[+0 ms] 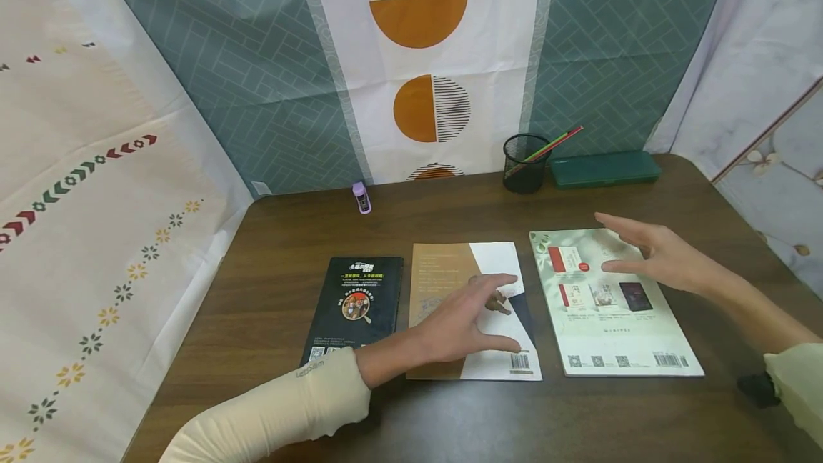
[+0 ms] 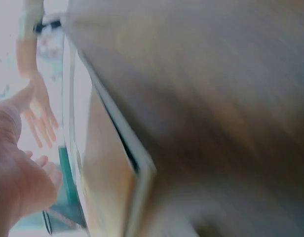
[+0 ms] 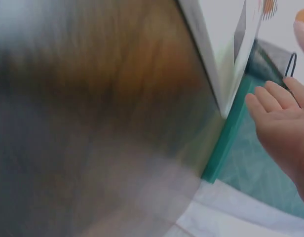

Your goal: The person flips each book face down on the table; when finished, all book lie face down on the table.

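Observation:
Three books lie side by side on the wooden table [image 1: 308, 227]. My left hand [image 1: 459, 320] hovers over the brown-and-white book [image 1: 444, 263], thumb and fingers spread apart with nothing between them. Over the upper right part of the pale green book [image 1: 617, 341] my right hand [image 1: 662, 256] is held, its thumb and fingers also spread and holding nothing. On the left lies a black book [image 1: 356, 281], its lower edge partly covered by my left sleeve. The right wrist view shows the right hand [image 3: 285, 113] with relaxed fingers above the table.
At the back stand a black mesh pen cup [image 1: 524, 170] with pencils [image 1: 559, 143] in it and a green case [image 1: 604, 168]. A small purple bottle [image 1: 362, 198] is at the back left. Patterned cloth [image 1: 257, 56] hangs behind the table.

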A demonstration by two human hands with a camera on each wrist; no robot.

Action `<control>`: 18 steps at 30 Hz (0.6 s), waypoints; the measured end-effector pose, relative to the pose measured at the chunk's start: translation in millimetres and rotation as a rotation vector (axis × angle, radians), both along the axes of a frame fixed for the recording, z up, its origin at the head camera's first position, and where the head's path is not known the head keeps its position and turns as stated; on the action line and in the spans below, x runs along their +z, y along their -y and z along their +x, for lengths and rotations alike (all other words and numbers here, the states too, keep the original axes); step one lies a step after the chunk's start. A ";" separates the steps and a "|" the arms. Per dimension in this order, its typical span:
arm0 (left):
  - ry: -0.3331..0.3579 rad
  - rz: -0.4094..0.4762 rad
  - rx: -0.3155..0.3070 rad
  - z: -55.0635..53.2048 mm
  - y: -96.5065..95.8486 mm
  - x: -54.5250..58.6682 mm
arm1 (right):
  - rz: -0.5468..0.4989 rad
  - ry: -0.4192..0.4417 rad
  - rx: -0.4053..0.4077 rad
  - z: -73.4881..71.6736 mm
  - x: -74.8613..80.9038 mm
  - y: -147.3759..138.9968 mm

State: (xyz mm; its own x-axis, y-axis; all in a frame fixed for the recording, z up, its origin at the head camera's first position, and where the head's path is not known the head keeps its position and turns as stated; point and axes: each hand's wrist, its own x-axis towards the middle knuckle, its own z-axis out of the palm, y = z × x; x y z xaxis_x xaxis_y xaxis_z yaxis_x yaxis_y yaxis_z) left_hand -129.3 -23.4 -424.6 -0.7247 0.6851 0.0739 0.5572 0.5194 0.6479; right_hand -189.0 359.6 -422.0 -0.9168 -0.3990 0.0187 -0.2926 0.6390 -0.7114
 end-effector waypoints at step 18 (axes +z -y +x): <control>0.058 0.113 0.129 -27.6 149.8 -14.1 | -0.081 0.064 0.094 40.9 -3.6 50.3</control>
State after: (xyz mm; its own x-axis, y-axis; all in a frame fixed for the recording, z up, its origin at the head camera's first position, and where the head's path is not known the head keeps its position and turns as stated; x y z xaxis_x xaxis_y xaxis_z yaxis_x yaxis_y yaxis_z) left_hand -157.0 -173.2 -438.8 -0.8112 0.5760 0.1006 0.4507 0.5063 0.7352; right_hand -148.1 309.3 -425.5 -0.8757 -0.4829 -0.0028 -0.3013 0.5508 -0.7784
